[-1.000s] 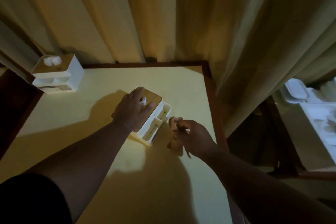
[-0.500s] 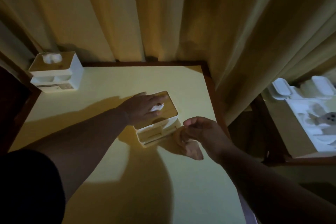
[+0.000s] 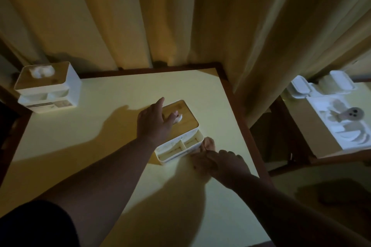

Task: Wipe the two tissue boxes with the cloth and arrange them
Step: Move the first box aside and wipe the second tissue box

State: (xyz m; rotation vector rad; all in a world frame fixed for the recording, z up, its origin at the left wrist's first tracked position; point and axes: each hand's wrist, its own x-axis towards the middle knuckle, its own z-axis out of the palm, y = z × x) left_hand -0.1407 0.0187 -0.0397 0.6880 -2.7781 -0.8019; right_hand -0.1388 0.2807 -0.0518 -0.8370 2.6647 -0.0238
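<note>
Steadying the near white plastic tissue box with a wooden lid [image 3: 183, 126] at mid-table, the left hand [image 3: 153, 124] lies flat, fingers spread. The right hand [image 3: 220, 161] pinches a crumpled tan cloth [image 3: 207, 144] against its front corner. Hard rubbing could probably skid the light box toward the table's right edge [image 3: 239, 110].

No text reads anywhere here. There is a pale label strip on the front of the far tissue box [image 3: 47, 88] at the table's left corner, but its print is only a dim smear. The near tissue box [image 3: 180, 126] shows faint marks on its white side, too blurred to make out as letters. The white trays [image 3: 329, 120] off to the right carry no legible marking either.
</note>
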